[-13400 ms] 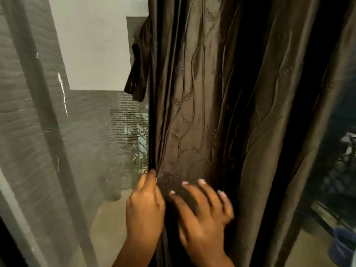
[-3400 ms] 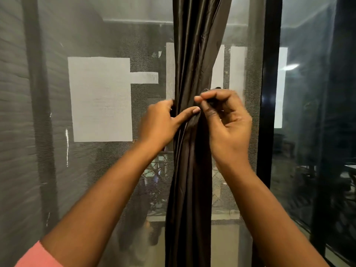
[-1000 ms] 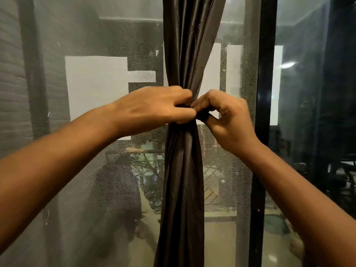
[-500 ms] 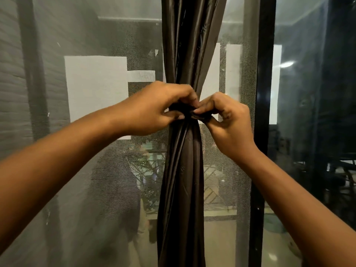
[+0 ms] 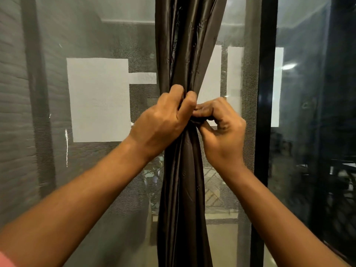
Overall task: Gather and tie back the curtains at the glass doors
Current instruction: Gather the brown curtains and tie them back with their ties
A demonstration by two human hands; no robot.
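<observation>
A dark brown satin curtain (image 5: pixel 183 189) hangs gathered into one narrow bundle in front of the glass door. At mid height it is pinched to a waist. My left hand (image 5: pixel 163 122) grips the bundle from the left, fingers curled into the folds. My right hand (image 5: pixel 221 128) is closed at the same spot from the right, pinching a dark strip of fabric (image 5: pixel 198 120) across the waist. Whether that strip is a separate tie or part of the curtain cannot be told.
Behind the curtain is a mesh screen (image 5: pixel 96 170) over glass, with a grey vertical post (image 5: pixel 36 112) at the left. A black door frame (image 5: pixel 266 112) runs top to bottom just right of my right hand. Dark reflective glass (image 5: pixel 317 151) fills the right side.
Both hands stay at the curtain's waist. My left hand has turned more upright and shifted its grip slightly higher on the bundle; my right hand keeps pinching the strip.
</observation>
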